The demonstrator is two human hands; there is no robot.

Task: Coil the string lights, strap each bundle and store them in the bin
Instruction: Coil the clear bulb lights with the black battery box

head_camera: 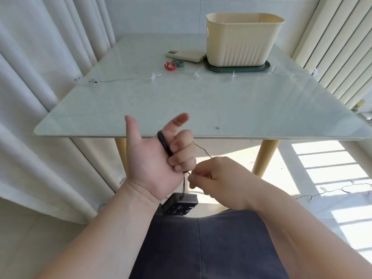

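Dark trousers point(201, 248) fill the bottom edge; just above them a black battery box point(180, 204) dangles on its wire point(183, 186). Left hand point(155, 162) — thumb and forefinger out, other fingers curled — holds a black wire coil point(164, 143); right hand point(213, 176) pinches the wire beside it. On the glass table point(201, 109) lie a white light string point(153, 77), red strap point(170, 66), green strap point(178, 63) and the cream bin point(241, 39)
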